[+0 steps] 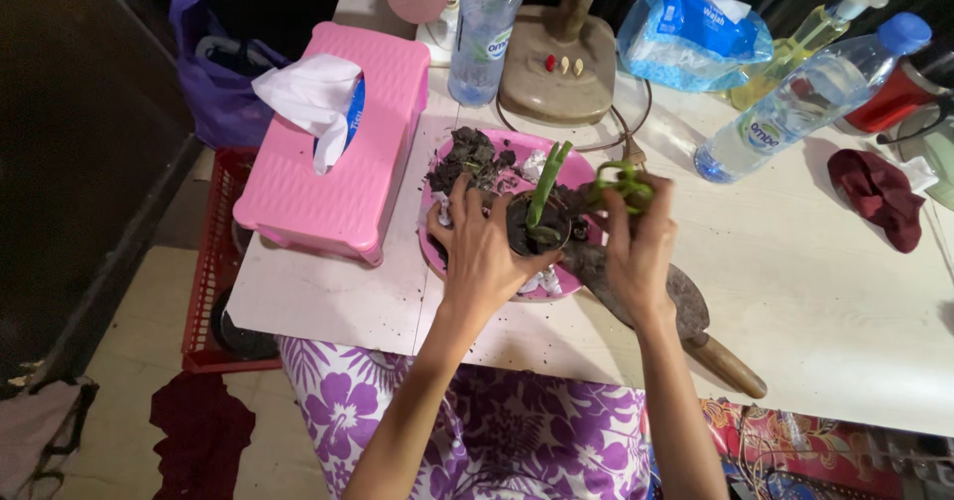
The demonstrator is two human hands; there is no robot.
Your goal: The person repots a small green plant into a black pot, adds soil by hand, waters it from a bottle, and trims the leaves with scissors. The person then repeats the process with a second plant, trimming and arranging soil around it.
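A pink plate [581,170] with dark soil [471,157] lies on the white table [825,301]. On it stands a small dark pot [553,236] with a green shoot [546,186] rising from it. My left hand [484,251] grips the pot's left side. My right hand [638,250] is closed on a small green plant cutting [624,182], held just right of the pot. Under my right hand lies a trowel with a wooden handle [727,364].
A pink tissue box [333,147] sits at the left. Two clear water bottles [484,28] [807,97], a beige fan base [561,68], a blue wipes pack [693,38], a spray bottle [815,33] and a maroon cloth [878,194] stand behind. A red crate [214,261] is on the floor.
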